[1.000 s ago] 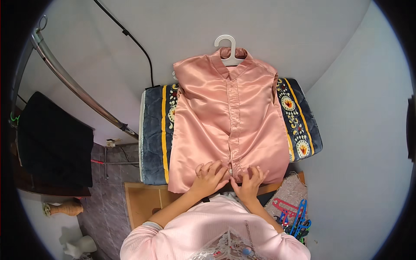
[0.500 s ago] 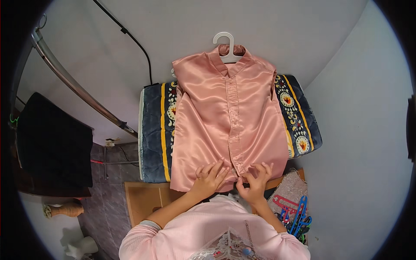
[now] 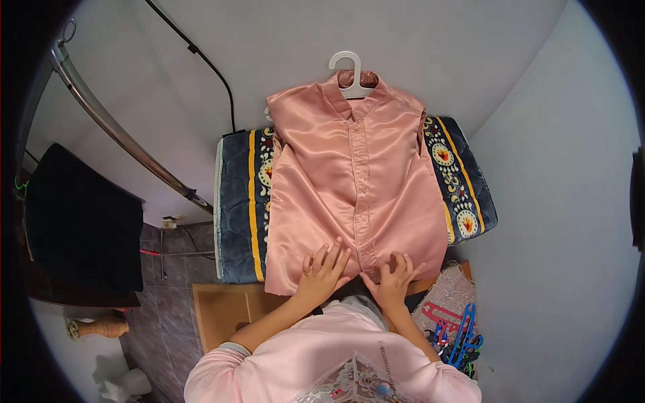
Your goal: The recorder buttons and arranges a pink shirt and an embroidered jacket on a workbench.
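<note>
A pink satin sleeveless blouse [image 3: 316, 181] lies front up, its button placket [image 3: 361, 181] running down the middle. A white hanger [image 3: 356, 80] is inside it, the hook showing above the collar. Flat on the lower left front, near the hem, rests my left hand [image 3: 324, 272], open with fingers spread. My right hand [image 3: 393, 281] touches the lower right front beside the placket's bottom end. Its fingers are apart and slightly bent, the thumb pointing toward the placket. Neither hand grips the cloth.
Under the blouse is a padded dark blue patterned cloth [image 3: 235, 201] over a board. Blue and pink hangers [image 3: 462, 336] lie at the lower right. A cardboard box [image 3: 222, 309] is below, and black clothing [image 3: 84, 221] hangs at the left. A metal rail [image 3: 114, 127] slants there.
My right hand's pinch at the placket's bottom has loosened into spread fingers lying on the cloth. My left hand has flattened, and the placket's lower end lies straighter.
</note>
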A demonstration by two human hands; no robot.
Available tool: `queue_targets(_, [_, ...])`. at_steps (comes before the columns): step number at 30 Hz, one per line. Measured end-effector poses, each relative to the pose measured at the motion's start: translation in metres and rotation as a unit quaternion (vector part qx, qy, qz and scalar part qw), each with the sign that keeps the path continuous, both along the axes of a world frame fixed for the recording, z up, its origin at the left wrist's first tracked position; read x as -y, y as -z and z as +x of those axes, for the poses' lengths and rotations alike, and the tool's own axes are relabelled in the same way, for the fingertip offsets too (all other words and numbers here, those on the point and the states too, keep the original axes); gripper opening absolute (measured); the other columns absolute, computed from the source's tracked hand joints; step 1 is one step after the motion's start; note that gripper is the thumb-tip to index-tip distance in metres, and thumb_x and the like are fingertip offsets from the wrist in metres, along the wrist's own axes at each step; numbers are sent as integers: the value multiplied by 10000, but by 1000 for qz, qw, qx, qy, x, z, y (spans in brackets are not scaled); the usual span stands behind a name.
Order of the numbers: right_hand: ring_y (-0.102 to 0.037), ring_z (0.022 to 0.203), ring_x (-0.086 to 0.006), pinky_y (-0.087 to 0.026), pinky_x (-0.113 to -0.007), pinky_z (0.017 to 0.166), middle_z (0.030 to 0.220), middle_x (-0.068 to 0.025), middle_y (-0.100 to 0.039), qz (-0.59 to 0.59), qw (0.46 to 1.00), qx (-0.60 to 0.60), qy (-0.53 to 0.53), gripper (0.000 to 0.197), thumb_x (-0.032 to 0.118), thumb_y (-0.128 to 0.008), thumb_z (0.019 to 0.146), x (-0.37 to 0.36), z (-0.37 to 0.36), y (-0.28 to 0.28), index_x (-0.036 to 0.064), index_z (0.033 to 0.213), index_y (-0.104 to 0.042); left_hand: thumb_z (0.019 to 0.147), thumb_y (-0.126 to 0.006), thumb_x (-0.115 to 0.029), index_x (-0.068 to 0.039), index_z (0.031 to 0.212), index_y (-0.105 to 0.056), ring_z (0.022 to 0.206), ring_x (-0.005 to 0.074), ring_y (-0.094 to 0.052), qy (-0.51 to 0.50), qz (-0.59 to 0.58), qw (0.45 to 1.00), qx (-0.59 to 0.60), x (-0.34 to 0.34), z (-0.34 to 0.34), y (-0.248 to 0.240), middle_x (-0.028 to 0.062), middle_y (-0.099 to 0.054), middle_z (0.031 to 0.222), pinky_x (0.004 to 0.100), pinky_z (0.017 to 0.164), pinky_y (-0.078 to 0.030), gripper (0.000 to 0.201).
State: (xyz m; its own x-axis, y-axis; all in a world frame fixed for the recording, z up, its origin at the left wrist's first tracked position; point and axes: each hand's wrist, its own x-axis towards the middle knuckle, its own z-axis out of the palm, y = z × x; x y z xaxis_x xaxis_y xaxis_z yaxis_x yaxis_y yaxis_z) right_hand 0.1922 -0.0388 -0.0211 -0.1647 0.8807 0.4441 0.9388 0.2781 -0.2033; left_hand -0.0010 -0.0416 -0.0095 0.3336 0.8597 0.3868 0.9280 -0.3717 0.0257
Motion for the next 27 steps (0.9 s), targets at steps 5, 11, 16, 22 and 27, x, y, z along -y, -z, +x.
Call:
queue_targets(5, [-325, 1210, -354, -45, -659, 1054, 1219, -131, -443, 29, 999, -25, -31, 212, 273, -707, 694, -5, -9, 7, 130, 835, -640, 746, -663, -453, -218, 1245, -535, 1219, 245, -357, 0, 49, 999, -22, -6, 3, 17, 68, -378, 1426, 434, 999, -208, 566])
queue_targets(11, [-360, 1170, -360, -71, -625, 1066, 1180, -113, -492, 20, 990, -26, -137, 143, 234, -681, 660, -15, 2, -11, 138, 760, -645, 733, -681, -428, -186, 1131, -619, 1239, 284, -319, 58, -37, 997, 36, -5, -1, -6, 79, -398, 1390, 460, 1000, -209, 469])
queue_targets(16, [-379, 1181, -360, -159, -548, 1060, 1212, -157, -480, 46, 991, -70, -105, 148, 252, -660, 688, -59, 7, -32, 167, 806, -688, 761, -659, -436, -170, 1118, -605, 1247, 327, -312, 54, -70, 986, 144, -29, -15, -46, 135, -365, 1347, 492, 993, -240, 448])
queue_targets(22, [-274, 1244, -354, -23, -642, 1061, 1309, -136, -411, 223, 973, 6, -51, 380, 328, -656, 744, -165, -1, -77, 212, 1106, -649, 796, -637, -414, -171, 1192, -587, 1248, 339, -286, -8, 38, 990, 139, -87, -21, -75, 160, -325, 1384, 500, 994, -210, 467])
queue_targets(27, [-263, 1292, -306, -55, -663, 1053, 1325, -100, -402, 300, 951, 55, -41, 353, 367, -617, 791, -259, -21, -88, 211, 1107, -636, 812, -621, -446, -168, 1214, -575, 1269, 345, -253, -32, 56, 988, 141, -119, -26, -84, 161, -299, 1399, 502, 1014, -185, 491])
